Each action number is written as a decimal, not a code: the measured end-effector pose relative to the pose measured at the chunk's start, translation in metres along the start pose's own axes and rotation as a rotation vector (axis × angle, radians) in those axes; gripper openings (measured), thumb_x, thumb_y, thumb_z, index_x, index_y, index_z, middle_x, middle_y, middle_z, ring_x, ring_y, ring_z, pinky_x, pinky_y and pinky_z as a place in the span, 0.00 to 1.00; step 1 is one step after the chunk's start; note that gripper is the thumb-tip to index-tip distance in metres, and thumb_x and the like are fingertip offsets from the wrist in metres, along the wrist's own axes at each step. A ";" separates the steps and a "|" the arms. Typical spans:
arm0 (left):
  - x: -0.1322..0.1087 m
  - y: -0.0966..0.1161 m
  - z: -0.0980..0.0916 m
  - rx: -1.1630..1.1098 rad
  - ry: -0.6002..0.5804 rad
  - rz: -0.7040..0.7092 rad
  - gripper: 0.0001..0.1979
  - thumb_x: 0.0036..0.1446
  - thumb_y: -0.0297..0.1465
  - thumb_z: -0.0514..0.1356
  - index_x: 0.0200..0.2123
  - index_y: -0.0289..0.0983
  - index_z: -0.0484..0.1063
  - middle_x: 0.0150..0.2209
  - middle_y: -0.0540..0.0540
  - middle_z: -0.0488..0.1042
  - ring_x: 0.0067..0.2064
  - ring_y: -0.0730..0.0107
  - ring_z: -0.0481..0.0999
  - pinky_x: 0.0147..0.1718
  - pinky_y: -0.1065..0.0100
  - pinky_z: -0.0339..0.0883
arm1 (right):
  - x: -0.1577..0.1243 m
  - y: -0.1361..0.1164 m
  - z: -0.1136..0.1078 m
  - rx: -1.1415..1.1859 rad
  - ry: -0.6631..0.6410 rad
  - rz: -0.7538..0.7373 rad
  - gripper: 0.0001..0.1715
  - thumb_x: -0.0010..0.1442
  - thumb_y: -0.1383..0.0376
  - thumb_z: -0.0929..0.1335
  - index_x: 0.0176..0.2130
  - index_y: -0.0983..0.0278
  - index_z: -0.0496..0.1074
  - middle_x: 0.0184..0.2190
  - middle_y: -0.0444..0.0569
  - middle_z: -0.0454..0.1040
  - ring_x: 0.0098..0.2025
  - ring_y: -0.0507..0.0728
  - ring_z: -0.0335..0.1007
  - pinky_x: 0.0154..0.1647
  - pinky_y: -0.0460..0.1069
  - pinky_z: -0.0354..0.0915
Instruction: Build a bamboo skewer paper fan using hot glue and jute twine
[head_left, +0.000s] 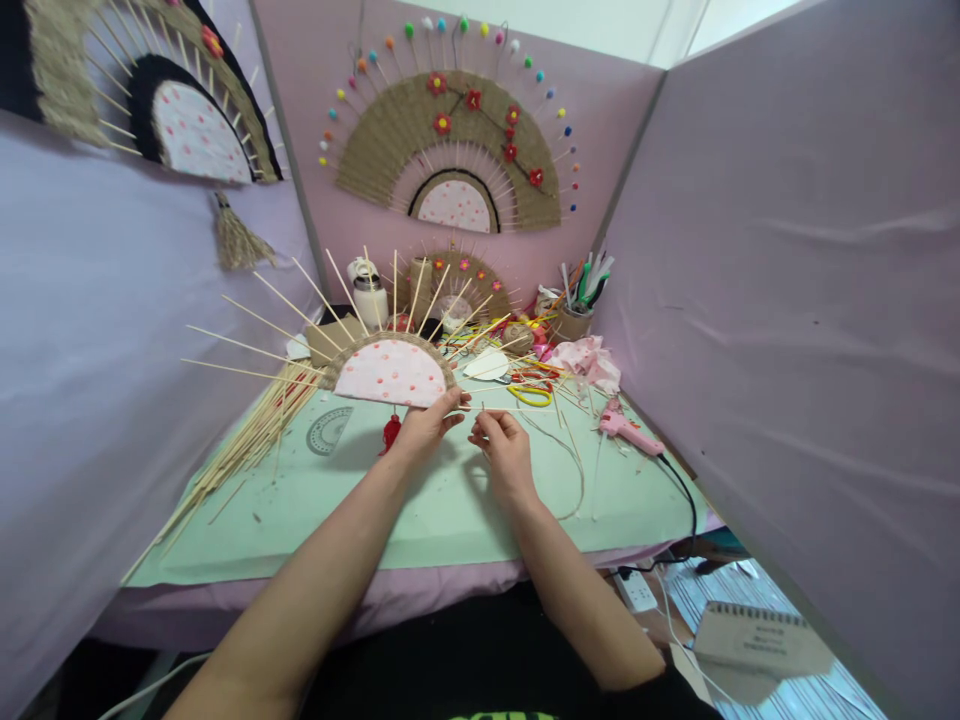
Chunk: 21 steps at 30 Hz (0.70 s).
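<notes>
My left hand [426,425] grips the lower right edge of a half-made fan [390,375], a pink dotted half-disc with a jute rim and thin wooden skewers radiating upward and to the left. A red tassel [391,432] hangs under it. My right hand [504,443] sits just right of the left, fingers pinched on a thin strand of jute twine [571,462] that loops over the green mat [450,505]. The hands are a few centimetres apart.
A bundle of loose skewers [240,455] lies at the mat's left. A pink glue gun [628,431] with a black cord lies right. Yellow scissors [529,393], a pen cup [574,318] and craft clutter fill the back. Finished fans hang on the pink partition walls.
</notes>
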<state>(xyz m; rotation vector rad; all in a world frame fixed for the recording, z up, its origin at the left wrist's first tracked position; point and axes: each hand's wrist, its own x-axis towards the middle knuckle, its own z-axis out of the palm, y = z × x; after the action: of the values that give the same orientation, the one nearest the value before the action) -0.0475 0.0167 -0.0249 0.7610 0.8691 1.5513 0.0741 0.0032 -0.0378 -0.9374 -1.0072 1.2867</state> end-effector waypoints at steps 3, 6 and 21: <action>0.000 0.001 0.000 -0.008 0.020 -0.009 0.18 0.41 0.38 0.70 0.33 0.34 0.74 0.32 0.46 0.76 0.34 0.72 0.75 0.32 0.71 0.67 | -0.003 0.000 -0.008 -0.121 -0.016 -0.089 0.15 0.51 0.55 0.70 0.34 0.63 0.70 0.30 0.47 0.72 0.35 0.55 0.68 0.40 0.51 0.66; 0.001 0.002 0.001 -0.013 0.039 -0.018 0.19 0.40 0.40 0.70 0.32 0.34 0.73 0.31 0.46 0.76 0.33 0.73 0.74 0.30 0.72 0.66 | -0.011 -0.001 -0.022 -0.313 0.050 -0.228 0.16 0.54 0.55 0.69 0.38 0.63 0.68 0.36 0.49 0.72 0.38 0.56 0.67 0.42 0.52 0.64; 0.002 -0.001 0.000 0.051 0.049 -0.052 0.19 0.40 0.42 0.70 0.31 0.33 0.75 0.32 0.44 0.76 0.33 0.70 0.74 0.32 0.70 0.65 | 0.006 -0.029 -0.032 -1.184 0.135 -1.055 0.07 0.61 0.61 0.67 0.35 0.54 0.77 0.33 0.45 0.76 0.43 0.58 0.62 0.50 0.57 0.45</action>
<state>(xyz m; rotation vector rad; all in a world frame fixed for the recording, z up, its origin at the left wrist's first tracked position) -0.0475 0.0183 -0.0257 0.7340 0.9610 1.5121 0.1137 0.0071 -0.0199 -1.0290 -1.8273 -0.3562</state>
